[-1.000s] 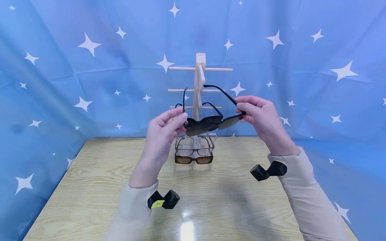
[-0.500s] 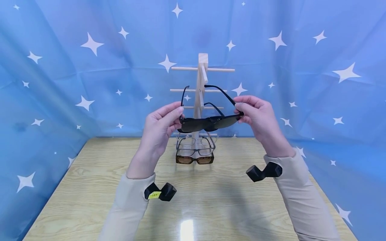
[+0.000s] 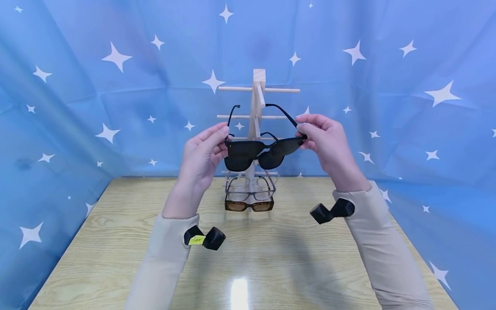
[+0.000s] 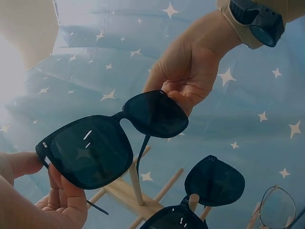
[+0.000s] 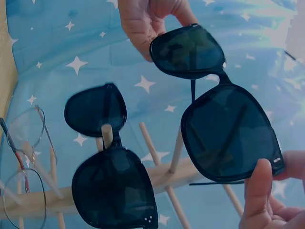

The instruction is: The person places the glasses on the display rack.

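Both hands hold a pair of black sunglasses [image 3: 288, 147] up in front of a wooden display rack [image 3: 258, 76], temples unfolded and pointing toward it. My left hand [image 3: 202, 155] pinches the left corner of the frame by the hinge, thumb on top. At the opposite hinge, my right hand [image 3: 327, 140] grips the other corner between thumb and fingers. A second pair of black sunglasses [image 5: 112, 183] rests on the rack just below, largely overlapped by the held pair in the head view. The wrist views show the held lenses [image 4: 93, 150] apart from that lower pair.
Lower on the rack sit thin wire-rimmed glasses [image 3: 267, 182], grey-framed glasses [image 3: 241, 196] and brown tortoiseshell sunglasses [image 3: 249, 206]. Bare wooden pegs [image 3: 280, 90] stick out near the top. The rack stands on a wood-grain table [image 3: 128, 241] before a blue star-patterned curtain [image 3: 155, 86].
The held sunglasses have levelled and tilted, so their lenses face the head camera more. Both hands have shifted slightly left and up with them.
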A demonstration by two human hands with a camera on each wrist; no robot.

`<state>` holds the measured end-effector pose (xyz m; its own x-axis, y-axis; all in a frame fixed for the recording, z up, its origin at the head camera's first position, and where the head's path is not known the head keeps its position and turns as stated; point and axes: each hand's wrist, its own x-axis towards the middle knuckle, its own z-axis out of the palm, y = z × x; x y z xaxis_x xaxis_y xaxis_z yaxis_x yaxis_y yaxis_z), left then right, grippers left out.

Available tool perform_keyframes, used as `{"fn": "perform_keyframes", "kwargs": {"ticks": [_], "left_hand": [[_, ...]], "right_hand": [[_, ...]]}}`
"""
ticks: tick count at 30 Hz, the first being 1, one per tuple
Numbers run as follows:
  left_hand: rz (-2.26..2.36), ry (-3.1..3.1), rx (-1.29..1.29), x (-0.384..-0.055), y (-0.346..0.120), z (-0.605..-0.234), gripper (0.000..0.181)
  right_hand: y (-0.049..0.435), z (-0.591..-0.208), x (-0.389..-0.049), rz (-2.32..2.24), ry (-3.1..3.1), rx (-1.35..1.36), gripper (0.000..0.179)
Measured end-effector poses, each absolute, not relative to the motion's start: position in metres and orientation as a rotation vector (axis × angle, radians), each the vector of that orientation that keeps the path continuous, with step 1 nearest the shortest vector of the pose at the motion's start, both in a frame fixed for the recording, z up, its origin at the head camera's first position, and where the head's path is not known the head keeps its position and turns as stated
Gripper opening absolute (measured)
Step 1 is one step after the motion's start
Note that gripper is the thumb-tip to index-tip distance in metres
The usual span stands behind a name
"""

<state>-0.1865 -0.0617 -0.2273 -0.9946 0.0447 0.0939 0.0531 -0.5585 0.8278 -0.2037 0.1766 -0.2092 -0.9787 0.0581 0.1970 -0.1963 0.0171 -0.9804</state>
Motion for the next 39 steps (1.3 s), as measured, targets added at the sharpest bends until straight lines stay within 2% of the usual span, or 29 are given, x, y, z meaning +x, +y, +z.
{"fn": "perform_keyframes", "kwargs": {"ticks": [5, 13, 23, 39], "left_hand": [[-2.798, -1.393, -0.126, -0.201, -0.064, -0.226, 0.027], [-2.871, -1.305, -0.073, -0.220, -0.069, -0.225, 0.007], [-2.900, -1.269, -0.013, -0.233, -0.068, -0.232, 0.005], [-2.842, -1.374, 0.045, -0.238, -0.068, -0.236, 0.011]], "right_hand": [[0.173, -0.205, -0.220, 2.075, -2.120, 0.125, 0.014], [0.167, -0.200, -0.240, 2.077, -2.142, 0.069, 0.015], [0.168, -0.204, -0.252, 2.112, -2.150, 0.022, 0.014], [0.171, -0.212, -0.259, 2.194, -2.169, -0.006, 0.021]]}}
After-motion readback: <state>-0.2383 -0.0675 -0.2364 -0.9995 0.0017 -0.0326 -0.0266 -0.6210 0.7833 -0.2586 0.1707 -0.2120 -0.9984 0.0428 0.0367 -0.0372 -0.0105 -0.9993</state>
